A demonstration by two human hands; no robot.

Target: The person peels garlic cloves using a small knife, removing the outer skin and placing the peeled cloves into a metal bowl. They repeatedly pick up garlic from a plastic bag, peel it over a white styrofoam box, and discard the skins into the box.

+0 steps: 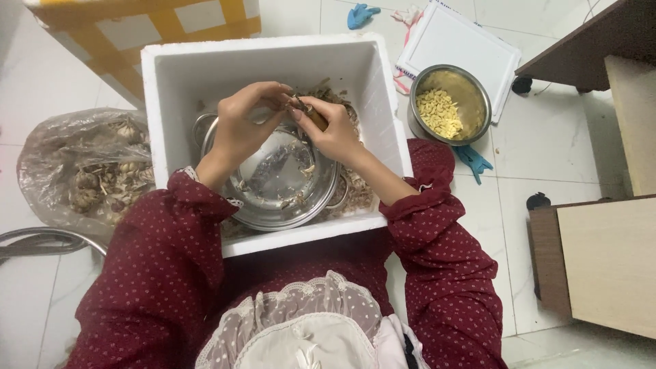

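Both hands [287, 126] pinch something small, mostly hidden, above steel bowl [283, 181].

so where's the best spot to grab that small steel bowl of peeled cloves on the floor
Probably by the rim of the steel bowl, coming from above on its right side. It stands upright and open, its left edge sits close to the foam box, and the cloves lie low inside.

Single view, from a camera worn on the seated person's head, facing almost straight down and slightly forward. It sits close above the white foam box [273, 61], which fills the centre. The tiled floor [547, 157] spreads to the frame's edges; the person's lap occupies the bottom edge.
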